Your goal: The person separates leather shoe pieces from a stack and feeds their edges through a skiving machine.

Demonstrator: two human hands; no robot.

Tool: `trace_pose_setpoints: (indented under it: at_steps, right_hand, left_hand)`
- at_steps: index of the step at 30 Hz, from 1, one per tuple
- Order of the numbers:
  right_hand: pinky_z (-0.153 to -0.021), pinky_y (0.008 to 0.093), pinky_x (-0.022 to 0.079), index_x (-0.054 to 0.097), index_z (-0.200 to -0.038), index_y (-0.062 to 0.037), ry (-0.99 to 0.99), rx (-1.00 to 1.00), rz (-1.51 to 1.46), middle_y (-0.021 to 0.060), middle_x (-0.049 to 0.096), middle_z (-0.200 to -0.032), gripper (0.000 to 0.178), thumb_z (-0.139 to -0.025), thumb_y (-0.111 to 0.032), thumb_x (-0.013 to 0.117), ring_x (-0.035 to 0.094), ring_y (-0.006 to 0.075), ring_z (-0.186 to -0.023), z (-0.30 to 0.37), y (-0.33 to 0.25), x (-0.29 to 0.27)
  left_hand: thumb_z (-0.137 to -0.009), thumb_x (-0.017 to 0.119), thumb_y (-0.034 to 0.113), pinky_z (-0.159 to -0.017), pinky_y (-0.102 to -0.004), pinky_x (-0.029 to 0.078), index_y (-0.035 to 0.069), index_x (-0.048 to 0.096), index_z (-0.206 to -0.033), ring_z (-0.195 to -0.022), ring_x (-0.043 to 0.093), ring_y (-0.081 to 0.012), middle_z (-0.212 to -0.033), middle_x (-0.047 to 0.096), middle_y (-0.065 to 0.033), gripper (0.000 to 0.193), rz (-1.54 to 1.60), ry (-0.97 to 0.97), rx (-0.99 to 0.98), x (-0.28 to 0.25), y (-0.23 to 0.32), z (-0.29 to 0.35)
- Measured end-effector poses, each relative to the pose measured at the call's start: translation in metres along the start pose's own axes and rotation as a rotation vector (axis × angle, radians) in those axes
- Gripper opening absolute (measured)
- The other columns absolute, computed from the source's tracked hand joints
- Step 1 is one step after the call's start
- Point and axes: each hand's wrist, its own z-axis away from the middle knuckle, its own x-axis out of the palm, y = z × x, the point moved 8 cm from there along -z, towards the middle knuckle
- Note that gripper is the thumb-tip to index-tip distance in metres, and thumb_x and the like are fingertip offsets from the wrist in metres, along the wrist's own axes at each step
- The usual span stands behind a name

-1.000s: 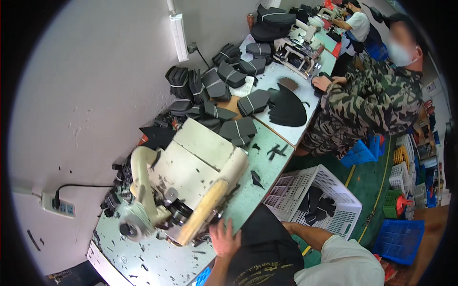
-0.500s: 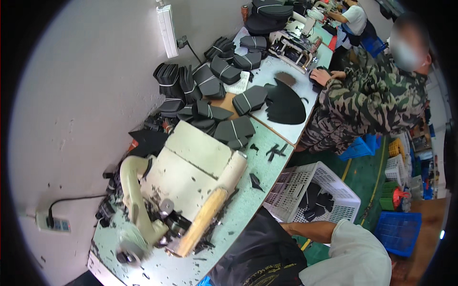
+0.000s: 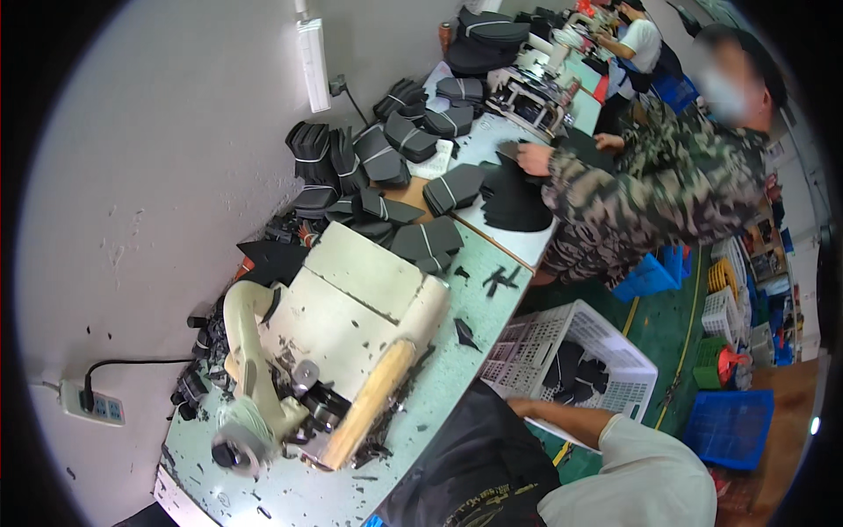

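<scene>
A worker's right arm reaches toward the white basket of black pieces, hand hidden, grip unclear; best lifted singly.

basket: white plastic lattice crate, open top, on floor just beside worktop edge, tilted in view
contents: dark cut pieces, loose pile, lying inside
black cloth: dark, crumpled, w/ faint print, low centre, partly over worktop edge, just beside basket
</scene>
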Motion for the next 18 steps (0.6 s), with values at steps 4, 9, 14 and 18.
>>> trace_pose_setpoints:
  at_steps: [4,9,14,18]
  right_hand:
    - [-0.07,0.0367,0.051,0.064,-0.095,-0.0047,0.209,-0.651,0.557,0.0102,0.067,-0.082,0.019,-0.083,-0.019,0.061,0.065,0.023,-0.077,0.077,-0.168,-0.065]
    - [-0.082,0.0423,0.048,0.053,-0.112,-0.0039,1.205,-1.065,0.71,0.0164,0.06,-0.107,0.033,-0.08,-0.005,0.058,0.058,0.0356,-0.101,0.175,-0.351,-0.165]
    - [-0.108,0.0417,0.034,0.038,-0.139,-0.0119,1.32,-0.722,1.142,0.0107,0.046,-0.137,0.076,-0.071,-0.007,0.07,0.038,0.0322,-0.132,0.125,-0.448,-0.237]
    - [-0.111,0.0467,0.026,0.036,-0.141,-0.0154,1.158,-0.516,1.368,0.0096,0.048,-0.135,0.085,-0.066,-0.015,0.076,0.038,0.028,-0.133,0.065,-0.476,-0.254]
  left_hand:
    - [-0.092,0.056,0.019,-0.084,-0.0364,0.048,0.003,0.059,-0.117,-0.094,0.062,-0.0259,-0.105,0.065,-0.0156,0.03,-0.025,-0.009,0.013,-0.012,-0.004,0.001]
    - [-0.093,0.056,0.021,-0.084,-0.0362,0.049,0.004,0.06,-0.118,-0.093,0.062,-0.0253,-0.105,0.065,-0.0154,0.031,-0.075,-0.052,0.015,-0.015,0.013,-0.003]
    - [-0.093,0.056,0.024,-0.083,-0.036,0.049,0.005,0.061,-0.118,-0.092,0.063,-0.0247,-0.106,0.066,-0.0152,0.032,-0.142,-0.103,-0.019,-0.009,0.044,-0.008]
    - [-0.093,0.056,0.027,-0.083,-0.0358,0.048,0.002,0.06,-0.116,-0.094,0.062,-0.0222,-0.105,0.066,-0.0152,0.034,-0.146,-0.118,0.036,-0.025,0.113,0.019]
